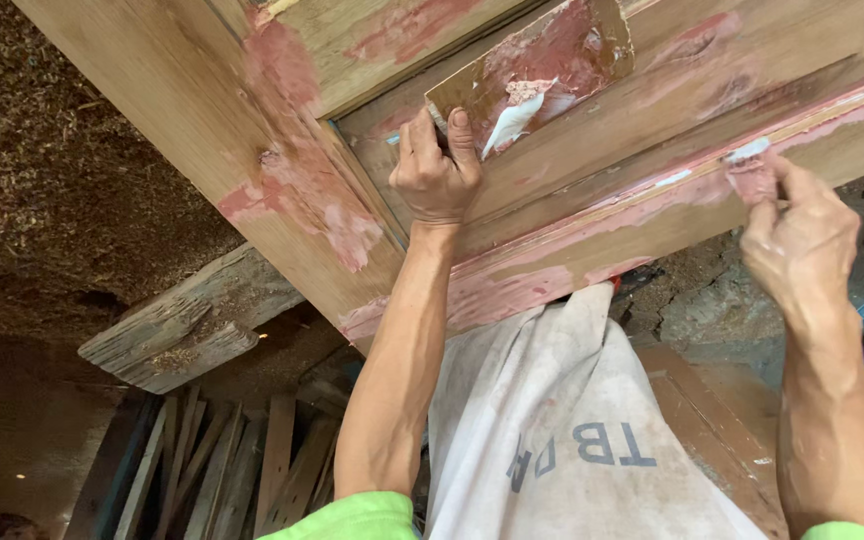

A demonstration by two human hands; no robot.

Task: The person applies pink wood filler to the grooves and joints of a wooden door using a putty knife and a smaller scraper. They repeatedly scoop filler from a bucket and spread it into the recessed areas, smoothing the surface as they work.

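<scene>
Your left hand [436,170] grips a putty-smeared board [537,70]; your right hand [797,240] pinches a scraper [752,180] against the wooden door frame [652,215].

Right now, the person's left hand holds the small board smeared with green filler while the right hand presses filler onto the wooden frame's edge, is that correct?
Not quite: the head view shows the filler is pinkish-red, not green. The left hand does hold the small board smeared with it, and the right hand presses filler onto the wooden frame edge.
</scene>
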